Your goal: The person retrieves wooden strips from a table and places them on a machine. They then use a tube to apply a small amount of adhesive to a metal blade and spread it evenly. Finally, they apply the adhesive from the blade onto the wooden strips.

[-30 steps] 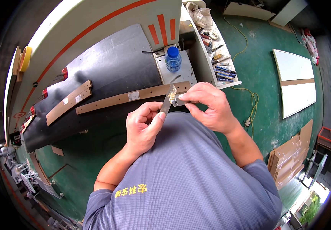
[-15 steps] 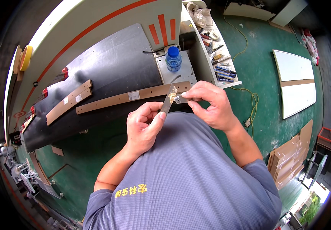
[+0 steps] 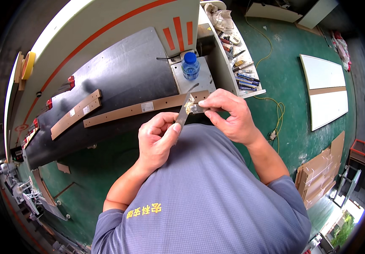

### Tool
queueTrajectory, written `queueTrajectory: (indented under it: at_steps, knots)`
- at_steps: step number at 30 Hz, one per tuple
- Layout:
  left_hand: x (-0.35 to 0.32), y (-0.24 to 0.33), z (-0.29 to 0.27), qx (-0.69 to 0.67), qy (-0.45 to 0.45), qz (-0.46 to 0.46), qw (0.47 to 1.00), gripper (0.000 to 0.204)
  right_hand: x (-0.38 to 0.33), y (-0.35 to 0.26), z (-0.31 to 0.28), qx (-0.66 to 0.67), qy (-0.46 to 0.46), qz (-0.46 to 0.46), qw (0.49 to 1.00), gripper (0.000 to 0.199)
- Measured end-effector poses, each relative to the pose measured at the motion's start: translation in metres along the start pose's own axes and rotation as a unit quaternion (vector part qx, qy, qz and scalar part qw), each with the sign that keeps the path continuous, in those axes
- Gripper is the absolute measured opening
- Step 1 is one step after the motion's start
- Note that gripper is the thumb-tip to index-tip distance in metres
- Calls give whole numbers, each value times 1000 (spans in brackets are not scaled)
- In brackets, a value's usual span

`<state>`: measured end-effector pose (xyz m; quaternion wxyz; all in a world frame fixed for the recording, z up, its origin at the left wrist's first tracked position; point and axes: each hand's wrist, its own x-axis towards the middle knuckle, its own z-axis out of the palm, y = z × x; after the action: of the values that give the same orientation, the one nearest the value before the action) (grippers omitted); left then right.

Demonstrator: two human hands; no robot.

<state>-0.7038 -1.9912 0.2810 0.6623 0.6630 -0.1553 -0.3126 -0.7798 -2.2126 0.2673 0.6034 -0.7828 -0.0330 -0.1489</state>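
My left hand [image 3: 158, 136] is closed on a narrow flat metal strip [image 3: 182, 117], which slants up and to the right. At the strip's upper part sits a small lump of yellowish material [image 3: 189, 106]. My right hand [image 3: 230, 117] pinches a short flat metal piece [image 3: 198, 109] between thumb and fingers. Its left end meets the yellowish lump. The exact kind of both metal pieces is too small to tell. Just beyond my hands lies a long brown strip [image 3: 121, 113] with holes and a white label, on the black machine table.
A clear blue bottle [image 3: 190, 67] stands on a metal plate [image 3: 207, 80] beyond my hands. The black table [image 3: 127, 63] carries shorter brown strips [image 3: 76, 113]. Right of it, a white tray [image 3: 250, 94] holds pens and tools. White panels [image 3: 328, 108] and cardboard [image 3: 320, 175] lie farther right.
The metal piece in my right hand has turned slightly and moved a little left at the yellowish lump. Both hands keep their grips and have barely shifted.
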Motion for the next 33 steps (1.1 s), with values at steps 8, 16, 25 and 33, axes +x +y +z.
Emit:
queueTrajectory:
  at_steps: [8, 16, 25, 33]
  knots:
    - [1, -1, 0, 44, 9, 24, 999, 17, -2, 2, 1, -8, 13, -18, 1000, 26]
    - [2, -2, 2, 70, 18, 43, 996, 15, 3, 1, 0, -28, 6, -30, 999, 27]
    - [3, -5, 1, 81, 14, 49, 995, 14, 1, 1, 0, -18, 11, -38, 999, 29]
    - [2, 1, 0, 2, -9, -1, 1000, 19, 4, -1, 4, 18, 20, -11, 1000, 28]
